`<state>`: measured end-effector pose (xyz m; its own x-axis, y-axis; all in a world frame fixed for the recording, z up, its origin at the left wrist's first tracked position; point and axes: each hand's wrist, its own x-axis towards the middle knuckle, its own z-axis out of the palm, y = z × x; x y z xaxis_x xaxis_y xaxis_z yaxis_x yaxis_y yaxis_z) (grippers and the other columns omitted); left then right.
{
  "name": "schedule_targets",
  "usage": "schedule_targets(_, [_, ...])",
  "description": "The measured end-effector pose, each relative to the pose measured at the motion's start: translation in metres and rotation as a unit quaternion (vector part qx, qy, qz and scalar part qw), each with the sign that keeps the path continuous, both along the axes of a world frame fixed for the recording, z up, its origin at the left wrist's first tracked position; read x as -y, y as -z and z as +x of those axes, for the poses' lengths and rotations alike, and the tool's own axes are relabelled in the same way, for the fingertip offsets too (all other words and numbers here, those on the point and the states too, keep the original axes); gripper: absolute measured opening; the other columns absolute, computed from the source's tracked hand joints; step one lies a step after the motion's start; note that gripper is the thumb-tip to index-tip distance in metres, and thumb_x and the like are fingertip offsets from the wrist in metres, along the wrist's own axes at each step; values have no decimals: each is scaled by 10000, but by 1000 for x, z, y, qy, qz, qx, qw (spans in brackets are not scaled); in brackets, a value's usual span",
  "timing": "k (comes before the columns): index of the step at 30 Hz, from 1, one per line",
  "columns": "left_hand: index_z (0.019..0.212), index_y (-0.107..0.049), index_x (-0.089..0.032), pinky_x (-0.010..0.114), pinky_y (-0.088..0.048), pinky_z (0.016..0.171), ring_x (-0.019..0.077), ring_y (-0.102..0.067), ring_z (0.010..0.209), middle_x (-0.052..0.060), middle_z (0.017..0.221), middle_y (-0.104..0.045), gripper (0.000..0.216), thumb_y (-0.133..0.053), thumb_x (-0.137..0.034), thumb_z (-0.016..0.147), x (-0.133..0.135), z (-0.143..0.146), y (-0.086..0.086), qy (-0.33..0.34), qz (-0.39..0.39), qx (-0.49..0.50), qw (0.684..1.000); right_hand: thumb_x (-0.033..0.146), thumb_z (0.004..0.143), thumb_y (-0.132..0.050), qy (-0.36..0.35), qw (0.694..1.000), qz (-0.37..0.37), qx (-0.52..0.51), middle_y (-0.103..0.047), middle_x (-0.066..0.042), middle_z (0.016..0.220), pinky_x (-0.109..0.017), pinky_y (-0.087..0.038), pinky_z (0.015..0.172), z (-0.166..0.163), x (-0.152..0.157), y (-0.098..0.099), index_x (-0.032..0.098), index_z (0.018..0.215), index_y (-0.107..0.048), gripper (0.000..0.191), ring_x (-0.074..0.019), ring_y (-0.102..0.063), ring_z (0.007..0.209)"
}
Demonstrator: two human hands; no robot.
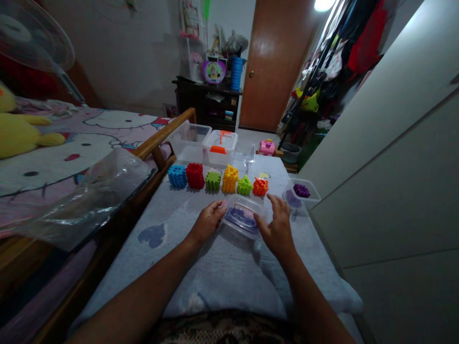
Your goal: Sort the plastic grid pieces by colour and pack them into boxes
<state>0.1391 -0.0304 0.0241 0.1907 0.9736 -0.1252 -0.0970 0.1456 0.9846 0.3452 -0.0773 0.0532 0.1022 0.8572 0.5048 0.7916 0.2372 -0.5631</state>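
Note:
A clear plastic lid [241,217] is held tilted above the patterned sheet, with a purple-blue patch showing through it. My left hand [210,217] pinches its left edge between thumb and fingers. At the lid's right side is my right hand [278,224], fingers spread and thumb over the edge; I cannot tell whether the thumb touches it. Beyond the lid stand stacks of interlocking toy pieces: blue [177,176], red [195,176], green [213,181], yellow [230,178], light green [244,185] and orange [260,186]. To the right, purple pieces [301,190] sit in a clear box [311,200].
Behind the stacks are a clear bin [188,141], a box with orange latches [219,150] and another clear container [244,157]. A wooden rail [165,134] borders the left side, with a plastic bag [96,196] over it. A white cabinet [387,157] rises at right.

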Motion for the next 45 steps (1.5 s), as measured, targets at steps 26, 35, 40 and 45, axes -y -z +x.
schedule_targets(26, [1221, -665, -187, 375, -420, 1032, 302, -623, 1147, 91, 1198, -708, 457, -613, -408, 824, 6, 1, 2, -35, 141, -171, 975, 341, 998, -326, -10, 988, -90, -124, 61, -81, 1648, -514, -143, 1225, -35, 40, 53, 207, 1565, 38, 687, -236, 28, 1515])
schedule_targets(35, [1156, -691, -212, 388, -447, 996, 322, -636, 1133, 108, 1179, -715, 397, -594, -381, 810, 8, 5, -5, -59, 154, -230, 959, 288, 991, -323, -18, 995, -80, -61, 87, -54, 1649, -551, -164, 1220, -33, 35, 54, 211, 1573, -4, 668, -262, 28, 1514])
schedule_targets(40, [1133, -702, -214, 381, -453, 992, 320, -637, 1137, 104, 1170, -718, 371, -609, -368, 810, 8, 5, -4, -64, 157, -223, 960, 273, 990, -316, -21, 996, -75, -41, 73, -55, 1650, -545, -153, 1224, -33, 34, 54, 208, 1573, -40, 649, -260, 21, 1515])
schedule_targets(45, [1227, -658, -182, 403, -416, 1036, 316, -605, 1190, 123, 1263, -673, 443, -541, -423, 874, 7, 3, -3, -31, 165, -225, 960, 331, 961, -420, -36, 996, -76, -24, -73, -99, 1643, -546, -181, 1214, -21, 35, 46, 211, 1566, -96, 697, -276, -75, 1511])
